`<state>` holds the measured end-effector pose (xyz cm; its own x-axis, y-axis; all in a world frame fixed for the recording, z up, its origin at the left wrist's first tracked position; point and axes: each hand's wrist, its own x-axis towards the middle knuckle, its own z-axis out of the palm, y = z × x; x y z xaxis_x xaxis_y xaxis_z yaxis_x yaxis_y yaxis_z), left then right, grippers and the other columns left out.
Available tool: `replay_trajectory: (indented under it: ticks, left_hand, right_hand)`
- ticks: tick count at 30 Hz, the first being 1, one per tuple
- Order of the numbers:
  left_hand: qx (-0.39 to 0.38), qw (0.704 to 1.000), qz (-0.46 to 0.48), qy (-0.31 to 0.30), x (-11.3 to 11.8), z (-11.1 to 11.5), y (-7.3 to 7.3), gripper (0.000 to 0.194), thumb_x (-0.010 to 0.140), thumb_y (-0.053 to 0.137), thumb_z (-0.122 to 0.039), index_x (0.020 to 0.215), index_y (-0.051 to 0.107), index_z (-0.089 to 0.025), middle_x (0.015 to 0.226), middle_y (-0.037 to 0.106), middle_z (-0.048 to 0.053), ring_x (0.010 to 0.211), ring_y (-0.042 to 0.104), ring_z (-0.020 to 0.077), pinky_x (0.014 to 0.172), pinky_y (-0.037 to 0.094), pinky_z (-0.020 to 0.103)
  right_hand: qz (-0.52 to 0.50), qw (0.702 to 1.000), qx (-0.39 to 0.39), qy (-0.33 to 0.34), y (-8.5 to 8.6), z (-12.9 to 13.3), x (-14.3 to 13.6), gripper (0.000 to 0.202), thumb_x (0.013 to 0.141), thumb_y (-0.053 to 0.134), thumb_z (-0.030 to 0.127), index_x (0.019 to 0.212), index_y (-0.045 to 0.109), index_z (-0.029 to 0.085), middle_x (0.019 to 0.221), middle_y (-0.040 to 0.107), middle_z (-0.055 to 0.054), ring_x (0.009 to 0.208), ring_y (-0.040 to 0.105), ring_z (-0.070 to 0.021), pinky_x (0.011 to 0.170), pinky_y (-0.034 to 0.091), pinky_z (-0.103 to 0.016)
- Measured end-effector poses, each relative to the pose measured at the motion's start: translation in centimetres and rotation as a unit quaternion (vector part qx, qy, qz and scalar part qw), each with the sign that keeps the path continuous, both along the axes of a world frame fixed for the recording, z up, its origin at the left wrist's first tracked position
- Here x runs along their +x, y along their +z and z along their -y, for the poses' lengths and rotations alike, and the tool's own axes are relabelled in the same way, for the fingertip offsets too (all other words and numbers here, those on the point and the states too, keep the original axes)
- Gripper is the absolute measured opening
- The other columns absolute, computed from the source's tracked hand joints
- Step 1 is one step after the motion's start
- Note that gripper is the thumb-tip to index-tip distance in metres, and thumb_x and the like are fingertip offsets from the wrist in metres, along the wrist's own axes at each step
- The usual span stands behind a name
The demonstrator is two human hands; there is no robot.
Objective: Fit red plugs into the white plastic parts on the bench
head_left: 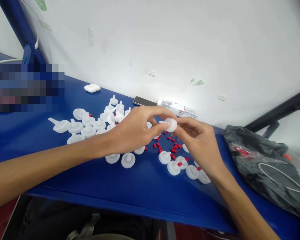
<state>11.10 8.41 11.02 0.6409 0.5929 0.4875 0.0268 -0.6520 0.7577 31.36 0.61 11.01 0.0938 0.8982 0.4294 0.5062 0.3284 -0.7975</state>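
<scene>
Between both hands, above the blue table (140, 186), is a white plastic cap with a spout (172, 125). My left hand (137, 128) pinches it between thumb and fingers, its spout pointing left. The fingertips of my right hand (200, 140) grip the cap's right edge. Beneath and left of my left hand lie many loose white spouted caps (88, 131). Small red pieces (175, 146) are scattered below my hands. Near my right wrist, several white caps (174, 168) lie with red pieces at some of their spouts.
A clear bottle (175, 108) and a dark phone (145, 101) lie along the wall. A white earphone case (92, 88) is at the back left. On the right, a black plastic bag (262, 170) carries a clear bag of red pieces (243, 151) and a white cable (280, 175).
</scene>
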Motion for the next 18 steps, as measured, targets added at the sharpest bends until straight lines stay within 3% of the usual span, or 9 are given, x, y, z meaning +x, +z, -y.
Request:
replay_trajectory:
  ticks: [6,13,18]
  left_hand:
    - [0.005,1.0,0.002,-0.001,0.08,0.08,0.13,0.021,0.107,0.067,-0.032,0.121,0.079,-0.023,0.115,0.084,0.002,0.08,0.078,0.014,0.064,0.061,0.022]
    - [-0.025,1.0,-0.004,-0.003,0.05,0.05,-0.12,0.023,0.107,0.067,-0.035,0.124,0.077,-0.024,0.114,0.084,0.004,0.076,0.08,0.0168,0.054,0.059,0.024]
    - [-0.03,1.0,-0.002,0.003,0.06,0.02,-0.32,0.023,0.106,0.066,-0.035,0.123,0.077,-0.024,0.115,0.084,0.004,0.077,0.08,0.0177,0.057,0.062,0.026]
  right_hand:
    - [0.002,1.0,-0.002,-0.004,0.02,0.12,-0.07,0.022,0.093,0.087,0.047,0.103,0.089,0.028,0.094,0.086,-0.002,0.081,0.078,-0.0207,0.072,0.064,-0.032]
    - [0.008,1.0,-0.005,-0.016,0.18,0.19,-0.14,0.027,0.09,0.088,0.052,0.102,0.087,0.027,0.094,0.086,-0.003,0.081,0.077,-0.0219,0.072,0.066,-0.035]
    - [0.001,1.0,-0.003,-0.006,0.02,0.22,-0.11,0.025,0.09,0.089,0.051,0.101,0.088,0.028,0.095,0.086,-0.002,0.082,0.078,-0.0219,0.074,0.067,-0.035]
